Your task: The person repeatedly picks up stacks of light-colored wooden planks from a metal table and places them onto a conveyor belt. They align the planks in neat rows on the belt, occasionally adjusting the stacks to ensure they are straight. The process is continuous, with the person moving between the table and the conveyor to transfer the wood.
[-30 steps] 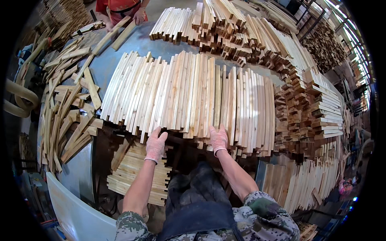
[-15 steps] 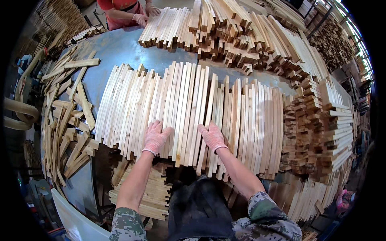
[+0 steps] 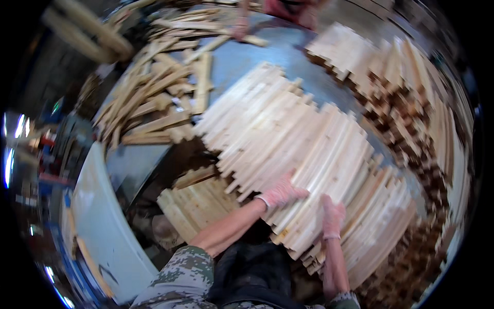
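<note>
Pale wooden strips (image 3: 257,134) lie side by side in a wide row on the metal table. My left hand (image 3: 283,192), in a pinkish work glove, rests on their near ends, fingers outstretched and thumb apart. My right hand (image 3: 333,213), gloved alike, lies along the right side of a group of strips, its fingers extended; motion blurs it somewhat. Several strips lie between my two hands. Right of my right hand the row carries on with more strips (image 3: 378,224), divided from the first group by a dark, uneven line.
Loose offcuts (image 3: 154,98) lie in a heap on the table's (image 3: 234,56) left part. Stacked wood (image 3: 406,108) stands at the right. Across the table a person's gloved hand (image 3: 240,28) touches the offcuts. More strips (image 3: 198,203) sit below, beside a pale curved panel (image 3: 105,221).
The view has swung left, so the row now appears slanted. My hands remain at the strips and appear nearer each other. The person across the table now has a hand by the offcuts.
</note>
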The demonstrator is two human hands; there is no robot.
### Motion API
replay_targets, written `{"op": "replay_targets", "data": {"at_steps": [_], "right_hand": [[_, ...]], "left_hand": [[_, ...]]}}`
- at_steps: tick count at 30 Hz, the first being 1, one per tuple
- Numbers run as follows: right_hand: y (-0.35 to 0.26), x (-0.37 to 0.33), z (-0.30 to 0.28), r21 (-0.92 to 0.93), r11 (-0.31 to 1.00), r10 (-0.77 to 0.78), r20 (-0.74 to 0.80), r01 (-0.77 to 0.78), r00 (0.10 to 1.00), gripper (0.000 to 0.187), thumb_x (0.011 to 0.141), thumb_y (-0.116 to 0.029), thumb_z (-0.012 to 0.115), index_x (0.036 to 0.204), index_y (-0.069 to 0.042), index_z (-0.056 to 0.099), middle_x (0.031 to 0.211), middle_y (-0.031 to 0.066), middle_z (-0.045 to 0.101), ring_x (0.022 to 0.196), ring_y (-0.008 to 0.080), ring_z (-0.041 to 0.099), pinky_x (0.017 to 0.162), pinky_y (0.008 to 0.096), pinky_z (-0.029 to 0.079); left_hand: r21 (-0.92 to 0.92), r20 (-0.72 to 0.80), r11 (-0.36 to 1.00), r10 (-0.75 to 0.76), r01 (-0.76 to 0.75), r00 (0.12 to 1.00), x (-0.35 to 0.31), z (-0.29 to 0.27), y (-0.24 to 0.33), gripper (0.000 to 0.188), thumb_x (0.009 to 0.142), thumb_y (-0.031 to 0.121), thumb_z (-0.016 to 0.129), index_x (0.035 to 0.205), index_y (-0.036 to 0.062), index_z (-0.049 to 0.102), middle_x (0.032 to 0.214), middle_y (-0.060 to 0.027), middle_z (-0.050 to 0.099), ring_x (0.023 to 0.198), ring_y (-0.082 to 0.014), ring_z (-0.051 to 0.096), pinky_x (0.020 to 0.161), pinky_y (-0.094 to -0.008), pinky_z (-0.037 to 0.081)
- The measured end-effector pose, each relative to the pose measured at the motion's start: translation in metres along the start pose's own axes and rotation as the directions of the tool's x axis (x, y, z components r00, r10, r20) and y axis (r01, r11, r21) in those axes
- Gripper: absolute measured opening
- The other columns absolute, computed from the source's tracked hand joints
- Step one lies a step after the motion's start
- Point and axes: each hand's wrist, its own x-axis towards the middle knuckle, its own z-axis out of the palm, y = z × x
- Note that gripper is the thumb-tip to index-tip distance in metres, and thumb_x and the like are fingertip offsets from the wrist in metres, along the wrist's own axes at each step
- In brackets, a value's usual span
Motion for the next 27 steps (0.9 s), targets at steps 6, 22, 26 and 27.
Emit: {"op": "replay_targets", "data": {"at_steps": [6, 22, 26, 27], "right_hand": [[-0.049, -0.077, 0.030, 0.106, 0.985, -0.161, 0.255, 0.138, 0.953, 0.047, 0.095, -0.021, 0.078, 0.130, 0.008, 0.067, 0.113, 0.0125, 0.078, 0.101, 0.0225, 0.073, 0.092, 0.0369, 0.058], [-0.093, -0.493, 0.270, 0.272, 0.907, -0.327, 0.936, 0.322, 0.128, 0.053, 0.091, -0.007, 0.081, 0.138, 0.004, 0.059, 0.128, 0.0119, 0.075, 0.114, 0.0197, 0.072, 0.099, 0.0325, 0.058], [-0.054, -0.623, 0.329, 0.266, 0.753, -0.229, 0.963, 0.601, -0.139, 0.056, 0.090, -0.018, 0.081, 0.136, 0.003, 0.057, 0.120, 0.0135, 0.077, 0.107, 0.0196, 0.075, 0.093, 0.0325, 0.060], [-0.063, -0.673, 0.318, 0.224, 0.824, -0.152, 0.972, 0.520, -0.178, 0.058, 0.089, -0.021, 0.083, 0.135, 0.003, 0.056, 0.118, 0.0147, 0.077, 0.105, 0.0207, 0.075, 0.090, 0.0345, 0.060]], "left_hand": [[-0.146, -0.152, 0.989, 0.000, -0.022, 0.988, -0.108, -0.055, -0.008, 0.095, 0.076, 0.029, 0.090, 0.155, -0.0021, 0.047, 0.136, -0.0219, 0.068, 0.124, -0.0277, 0.066, 0.110, -0.0386, 0.050], [-0.282, -0.851, 0.937, -0.145, -0.207, 0.505, -0.614, -0.258, -0.165, 0.078, 0.087, 0.027, 0.087, 0.153, 0.0022, 0.051, 0.127, -0.0132, 0.073, 0.114, -0.0212, 0.068, 0.104, -0.0361, 0.054], [-0.317, -0.867, 0.948, -0.295, 0.014, 0.402, -0.752, -0.288, -0.259, 0.070, 0.089, 0.034, 0.084, 0.146, 0.0012, 0.059, 0.130, -0.0189, 0.074, 0.120, -0.0277, 0.070, 0.108, -0.0395, 0.053], [-0.344, -0.858, 0.931, -0.365, 0.122, 0.361, -0.790, -0.290, -0.283, 0.073, 0.089, 0.039, 0.083, 0.146, 0.0012, 0.059, 0.131, -0.0211, 0.073, 0.121, -0.0310, 0.069, 0.108, -0.0407, 0.053]]}}
